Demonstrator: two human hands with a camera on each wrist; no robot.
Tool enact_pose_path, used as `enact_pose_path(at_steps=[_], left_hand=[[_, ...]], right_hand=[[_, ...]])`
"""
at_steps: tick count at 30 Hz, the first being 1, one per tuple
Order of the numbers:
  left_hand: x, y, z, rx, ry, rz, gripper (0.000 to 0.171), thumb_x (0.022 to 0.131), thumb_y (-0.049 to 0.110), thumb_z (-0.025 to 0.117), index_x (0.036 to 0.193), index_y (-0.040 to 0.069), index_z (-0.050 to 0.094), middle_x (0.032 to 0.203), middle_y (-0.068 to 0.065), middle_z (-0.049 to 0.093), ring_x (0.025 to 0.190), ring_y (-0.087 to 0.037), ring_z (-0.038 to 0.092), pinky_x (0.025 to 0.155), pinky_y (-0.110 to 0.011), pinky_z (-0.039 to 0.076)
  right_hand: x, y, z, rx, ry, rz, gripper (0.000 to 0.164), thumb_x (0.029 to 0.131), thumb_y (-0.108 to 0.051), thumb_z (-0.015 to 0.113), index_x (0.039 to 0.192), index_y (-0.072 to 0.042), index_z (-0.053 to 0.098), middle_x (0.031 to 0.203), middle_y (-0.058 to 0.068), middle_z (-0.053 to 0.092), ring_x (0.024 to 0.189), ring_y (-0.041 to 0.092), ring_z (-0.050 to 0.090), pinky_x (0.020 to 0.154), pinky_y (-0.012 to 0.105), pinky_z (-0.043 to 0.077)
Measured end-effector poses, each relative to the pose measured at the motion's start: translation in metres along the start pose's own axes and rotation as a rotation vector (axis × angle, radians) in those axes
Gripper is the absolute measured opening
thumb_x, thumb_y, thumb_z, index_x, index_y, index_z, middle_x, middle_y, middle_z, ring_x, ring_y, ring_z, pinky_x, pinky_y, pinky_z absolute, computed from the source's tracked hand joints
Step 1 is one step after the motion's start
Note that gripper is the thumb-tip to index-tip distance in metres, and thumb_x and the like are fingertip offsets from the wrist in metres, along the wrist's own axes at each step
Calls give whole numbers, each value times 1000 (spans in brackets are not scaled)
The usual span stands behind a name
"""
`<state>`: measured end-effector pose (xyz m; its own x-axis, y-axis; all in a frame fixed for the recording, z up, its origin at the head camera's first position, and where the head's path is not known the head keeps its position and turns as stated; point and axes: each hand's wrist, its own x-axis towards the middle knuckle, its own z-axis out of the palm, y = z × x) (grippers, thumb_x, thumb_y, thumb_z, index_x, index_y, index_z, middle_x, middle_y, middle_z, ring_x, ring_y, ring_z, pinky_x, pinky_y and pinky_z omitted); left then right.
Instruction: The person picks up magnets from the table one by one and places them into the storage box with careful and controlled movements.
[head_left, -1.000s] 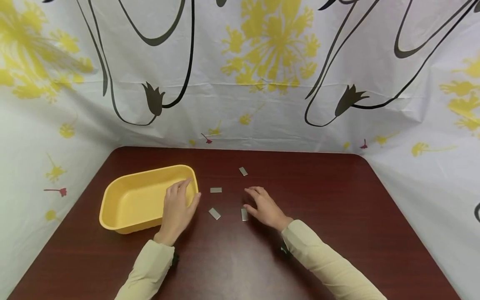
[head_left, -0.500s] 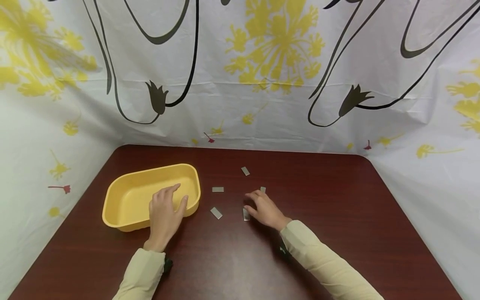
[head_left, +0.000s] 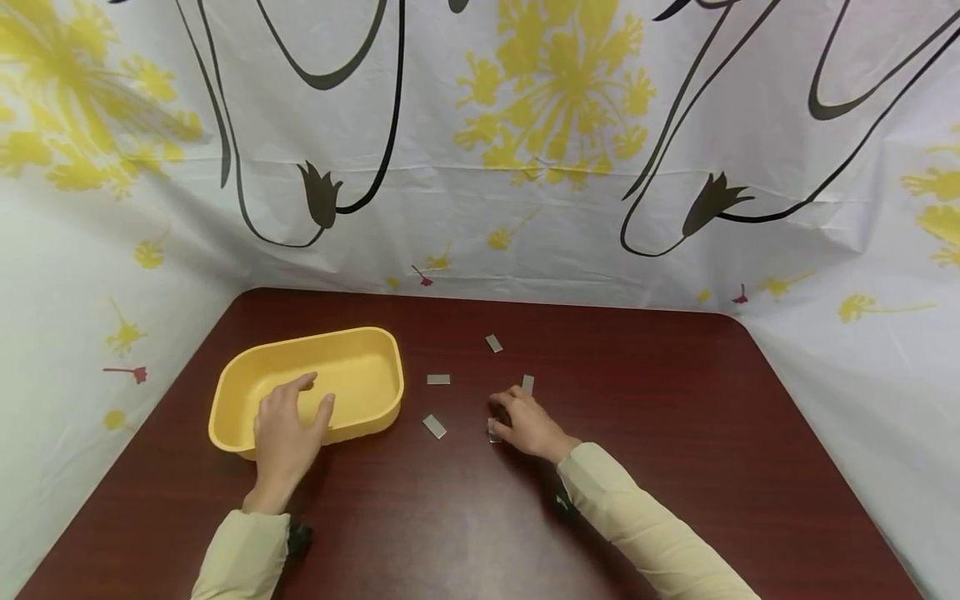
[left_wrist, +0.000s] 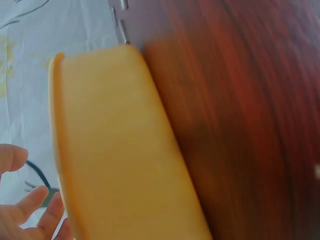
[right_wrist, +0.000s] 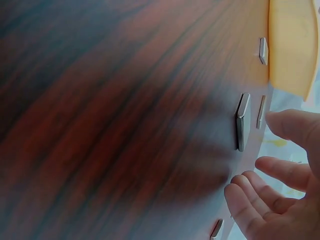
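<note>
My right hand (head_left: pixel 528 423) is over a small flat silver rectangular block (head_left: pixel 492 430), partly covering it in the head view. From the right wrist, that block (right_wrist: pixel 243 122) lies flat on the wood, with the thumb (right_wrist: pixel 290 126) and bent fingers spread apart close to it and nothing pinched between them. Just beyond the hand lies a second silver block (head_left: pixel 528 383). My left hand (head_left: pixel 283 433) hovers at the front side of a yellow plastic bin (head_left: pixel 375 427), fingers loosely bent and holding nothing. In the left wrist view its fingertips (left_wrist: pixel 52 212) are right beside the bin's rim.
Between the bin and my right hand lie more silver blocks, one crosswise (head_left: pixel 438 379) and one slanted (head_left: pixel 434 427). Another block (head_left: pixel 493 343) sits farther back. The dark red wooden table (head_left: pixel 637 358) ends at a white patterned cloth (head_left: pixel 465 200) behind.
My left hand has moved left along the bin, away from its right end. My right hand stays in about the same place, its fingers drawn in more. A block behind it has come into view.
</note>
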<state>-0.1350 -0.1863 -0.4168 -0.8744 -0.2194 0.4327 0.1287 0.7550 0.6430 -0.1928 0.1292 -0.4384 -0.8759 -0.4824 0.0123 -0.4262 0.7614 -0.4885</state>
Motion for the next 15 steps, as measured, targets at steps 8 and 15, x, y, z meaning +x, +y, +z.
enact_pose_path(at_steps=[8,15], left_hand=[[2,-8,-21,-99,6,-43,38,83,12,60,116,-6,52,106,-23,53,102,-40,40,85,-50,28],[5,-13,-33,-148,-26,-106,40,86,15,57,120,-6,49,110,-24,51,108,-40,40,88,-52,28]], right_hand=[[1,-2,2,7,-22,6,43,86,-19,59,123,3,50,110,14,48,95,24,50,77,37,42],[2,1,1,28,-10,0,43,85,-16,61,120,5,52,106,15,49,91,24,50,78,38,42]])
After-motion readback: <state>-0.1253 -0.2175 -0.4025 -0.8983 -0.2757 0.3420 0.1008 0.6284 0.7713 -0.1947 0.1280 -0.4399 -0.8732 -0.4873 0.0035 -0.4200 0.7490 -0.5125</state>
